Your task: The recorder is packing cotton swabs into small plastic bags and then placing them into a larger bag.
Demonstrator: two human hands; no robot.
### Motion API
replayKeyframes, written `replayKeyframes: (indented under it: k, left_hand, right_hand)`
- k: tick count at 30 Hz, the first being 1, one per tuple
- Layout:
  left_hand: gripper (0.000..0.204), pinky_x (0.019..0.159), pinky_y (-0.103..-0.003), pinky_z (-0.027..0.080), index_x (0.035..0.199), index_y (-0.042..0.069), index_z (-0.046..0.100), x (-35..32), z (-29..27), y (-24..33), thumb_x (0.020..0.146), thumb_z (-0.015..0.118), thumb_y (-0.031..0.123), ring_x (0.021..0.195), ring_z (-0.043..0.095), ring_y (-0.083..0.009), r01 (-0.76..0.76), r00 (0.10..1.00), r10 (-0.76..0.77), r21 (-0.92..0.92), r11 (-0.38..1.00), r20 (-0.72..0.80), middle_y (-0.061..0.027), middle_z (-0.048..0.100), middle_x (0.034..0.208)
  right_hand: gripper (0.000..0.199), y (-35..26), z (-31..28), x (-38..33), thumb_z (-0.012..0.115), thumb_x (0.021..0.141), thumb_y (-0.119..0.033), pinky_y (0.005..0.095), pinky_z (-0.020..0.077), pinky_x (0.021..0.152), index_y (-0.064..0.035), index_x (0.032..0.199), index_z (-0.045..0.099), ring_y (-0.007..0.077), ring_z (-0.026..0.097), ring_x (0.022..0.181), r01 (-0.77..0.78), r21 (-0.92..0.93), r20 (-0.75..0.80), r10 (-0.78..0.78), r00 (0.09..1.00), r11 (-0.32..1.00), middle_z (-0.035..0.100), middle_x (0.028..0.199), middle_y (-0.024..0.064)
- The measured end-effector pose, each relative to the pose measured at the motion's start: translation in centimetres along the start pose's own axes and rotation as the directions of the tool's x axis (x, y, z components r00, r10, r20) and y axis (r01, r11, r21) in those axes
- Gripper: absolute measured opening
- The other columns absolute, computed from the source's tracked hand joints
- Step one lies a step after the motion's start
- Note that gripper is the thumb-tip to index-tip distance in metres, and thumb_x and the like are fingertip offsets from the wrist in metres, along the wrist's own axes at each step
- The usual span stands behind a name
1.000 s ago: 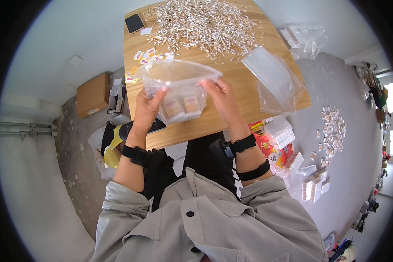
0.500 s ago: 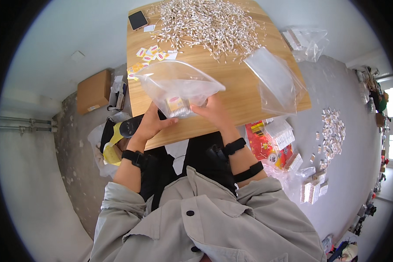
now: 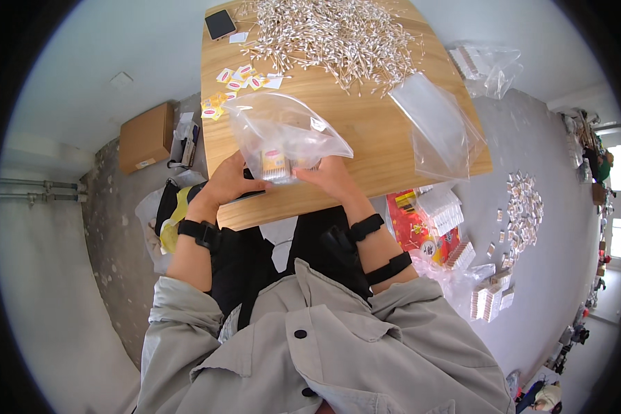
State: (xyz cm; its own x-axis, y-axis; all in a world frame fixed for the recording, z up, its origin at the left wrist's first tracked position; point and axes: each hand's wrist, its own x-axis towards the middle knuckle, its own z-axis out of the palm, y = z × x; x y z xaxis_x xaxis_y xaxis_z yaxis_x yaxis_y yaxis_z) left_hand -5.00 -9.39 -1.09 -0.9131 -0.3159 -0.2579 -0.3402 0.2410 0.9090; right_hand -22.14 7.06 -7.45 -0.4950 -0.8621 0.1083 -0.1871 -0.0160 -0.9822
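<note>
A clear plastic bag (image 3: 276,121) stands at the near part of the wooden table (image 3: 372,152), its mouth spread toward the far side. Inside its lower end sit packs of cotton swabs (image 3: 274,165) with yellow-and-white cards. My left hand (image 3: 229,182) grips the bag's lower left side, thumb pointing inward along the bottom. On the other side my right hand (image 3: 329,179) has its fingers closed on the bag's lower right. Plastic and packs hide some of my fingertips. Below my left hand, a dark flat object (image 3: 253,196) shows at the table edge, partly covered.
A large heap of loose cotton swabs (image 3: 331,41) covers the far table. Printed cards (image 3: 245,77) and a dark phone-like device (image 3: 221,25) lie at left, flat clear bags (image 3: 438,124) at right. Swab packs (image 3: 490,300) and a cardboard box (image 3: 147,138) are on the floor.
The bag's mouth has sagged and narrowed, and the packs inside show more plainly. My hands have shifted slightly left. The dark object beneath my left hand is now more visible.
</note>
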Motion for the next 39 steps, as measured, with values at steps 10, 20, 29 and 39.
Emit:
replayKeyframes:
  k: [10,20,29,39]
  left_hand:
    - [0.09,0.101,-0.036,0.038,0.134,0.006,0.041,0.5,1.8,-0.2,0.057,0.084,0.02,0.116,0.05,-0.0322,-0.33,0.918,0.377,0.295,0.897,-0.121,-0.0143,0.054,0.123]
    - [0.084,0.096,-0.031,0.041,0.13,0.005,0.043,0.7,2.1,-0.2,0.059,0.086,0.014,0.112,0.051,-0.0211,-0.112,0.989,0.104,-0.073,0.991,-0.107,-0.0092,0.055,0.12]
    - [0.051,0.095,-0.033,0.04,0.118,0.005,0.057,0.4,2.3,-0.5,0.074,0.077,0.02,0.113,0.051,-0.0244,-0.233,0.955,0.227,-0.008,0.972,-0.192,-0.0118,0.055,0.118]
    - [0.027,0.088,-0.044,0.043,0.1,0.007,0.066,-0.2,4.0,-0.9,0.073,0.068,0.008,0.099,0.053,-0.0374,-0.284,0.812,0.476,0.485,0.827,-0.336,-0.016,0.06,0.105]
  right_hand:
    - [0.071,-0.7,0.4,-0.1,0.079,0.061,-0.016,0.0388,0.0354,0.101,-0.0041,0.125,0.05,0.0311,0.037,0.118,-0.032,0.033,-0.099,0.035,0.994,0.999,0.038,0.125,0.0168]
    - [0.02,-1.8,-1.6,-0.5,0.061,0.087,-0.016,0.0271,0.0471,0.077,-0.0008,0.1,0.066,0.0137,0.057,0.085,-0.085,0.142,-0.027,0.09,0.996,0.986,0.063,0.099,0.0071]
    - [0.022,-1.8,-0.9,-0.7,0.054,0.093,-0.016,0.0261,0.0468,0.079,0.0013,0.105,0.062,0.0106,0.059,0.088,-0.152,0.317,-0.087,0.188,0.978,0.936,0.067,0.095,0.0051]
    - [0.039,-3.4,-1.2,-0.6,0.074,0.073,-0.003,0.0277,0.0476,0.082,0.0,0.108,0.058,0.0138,0.057,0.097,-0.039,0.224,-0.021,0.045,0.999,0.974,0.06,0.106,0.0063]
